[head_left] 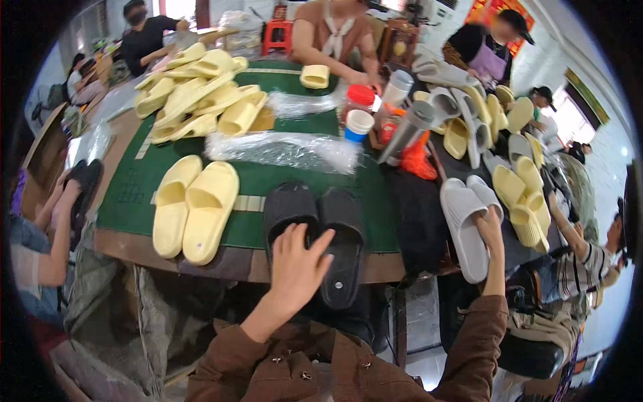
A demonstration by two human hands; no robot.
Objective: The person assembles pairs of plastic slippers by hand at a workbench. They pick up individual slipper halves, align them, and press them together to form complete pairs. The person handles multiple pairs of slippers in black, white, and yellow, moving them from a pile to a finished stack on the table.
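Note:
A pair of black slide slippers lies at the table's front edge, soles down, straight in front of me. Over the left one of that pair, my left hand is spread with its fingers apart; whether the fingertips touch it I cannot tell. Out to the right, my right hand grips a pair of grey slippers by the side, its fingers partly hidden by them. To the left of the black pair, two pale yellow slippers rest side by side on the green mat.
A heap of yellow slippers covers the back left. Clear plastic bags lie mid-table. Beyond them stand a red-lidded jar, a white-and-blue tub and a grey tumbler. Grey and yellow slippers crowd the right. Several people sit around.

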